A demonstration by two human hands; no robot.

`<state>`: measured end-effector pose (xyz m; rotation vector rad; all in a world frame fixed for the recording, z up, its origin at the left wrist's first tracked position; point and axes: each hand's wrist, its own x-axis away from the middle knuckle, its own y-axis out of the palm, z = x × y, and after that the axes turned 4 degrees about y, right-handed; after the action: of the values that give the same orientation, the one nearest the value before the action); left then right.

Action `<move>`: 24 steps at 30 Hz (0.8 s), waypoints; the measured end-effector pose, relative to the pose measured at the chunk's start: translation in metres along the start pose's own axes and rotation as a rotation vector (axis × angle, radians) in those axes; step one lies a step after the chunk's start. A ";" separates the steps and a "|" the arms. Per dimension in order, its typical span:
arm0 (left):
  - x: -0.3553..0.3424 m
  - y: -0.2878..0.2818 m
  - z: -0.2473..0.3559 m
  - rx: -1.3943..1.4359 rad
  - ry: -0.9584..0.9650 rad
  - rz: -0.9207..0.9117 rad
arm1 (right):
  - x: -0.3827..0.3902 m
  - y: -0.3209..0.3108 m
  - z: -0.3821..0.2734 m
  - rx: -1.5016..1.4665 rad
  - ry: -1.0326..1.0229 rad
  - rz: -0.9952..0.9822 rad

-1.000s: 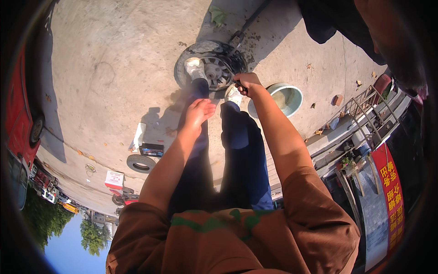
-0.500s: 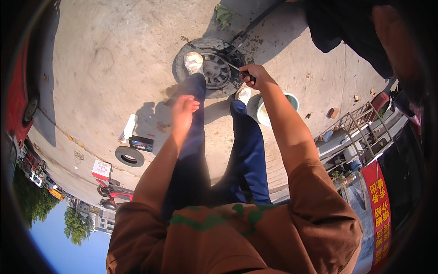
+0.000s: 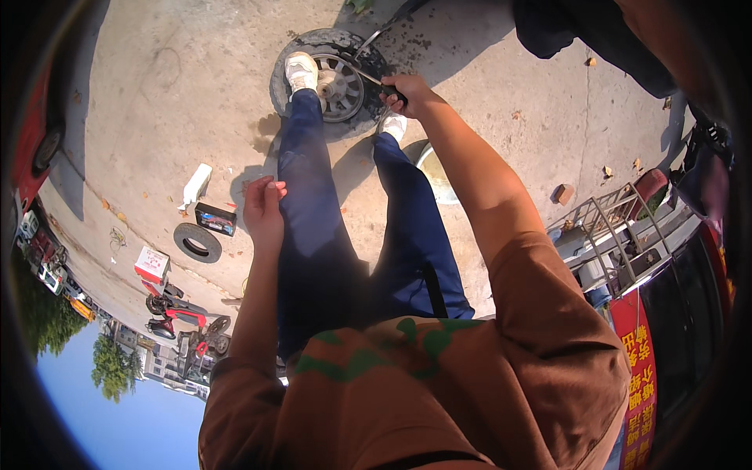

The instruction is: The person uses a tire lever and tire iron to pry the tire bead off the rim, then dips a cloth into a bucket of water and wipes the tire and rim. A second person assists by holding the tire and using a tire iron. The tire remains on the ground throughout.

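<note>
A car wheel [image 3: 282, 98], a dark tyre on a silver spoked rim, lies flat on the ground. My left shoe [image 3: 301, 72] presses on its left side. My right hand [image 3: 409, 92] is closed round the black handle of a pry bar [image 3: 368, 75], whose thin metal shaft slants down-left across the wheel's edge. Loosely curled, my left hand [image 3: 265, 202] hangs beside my left thigh with nothing seen in it. A second metal bar [image 3: 377, 37] reaches from the top edge to the tyre's upper right; its far end is out of view.
My right shoe [image 3: 393, 125] stands beside the tyre. A tub [image 3: 435, 176] shows partly behind my right forearm. At left lie a small tyre [image 3: 197, 243], a black box [image 3: 215, 219] and a white container [image 3: 197, 183]. A person in dark clothing [image 3: 595, 39] is at upper right.
My left hand has moved left and slightly down beside my thigh. The wheel and my right hand, still round the pry bar, appear further up and left as the view shifts.
</note>
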<state>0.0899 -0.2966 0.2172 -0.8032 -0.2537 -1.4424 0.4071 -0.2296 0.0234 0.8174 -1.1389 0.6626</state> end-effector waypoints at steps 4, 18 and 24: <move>0.042 -0.010 -0.009 -0.031 -0.007 0.077 | 0.001 0.000 0.022 -0.079 -0.022 0.012; 0.072 0.015 -0.025 -0.010 -0.015 0.026 | -0.060 -0.015 0.044 1.012 -0.389 0.477; 0.071 0.033 0.020 0.049 0.031 -0.047 | -0.037 0.020 -0.003 0.844 -0.251 0.523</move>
<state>0.1378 -0.3422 0.2642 -0.7383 -0.2847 -1.4858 0.3814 -0.2178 -0.0082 1.3482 -1.3176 1.5708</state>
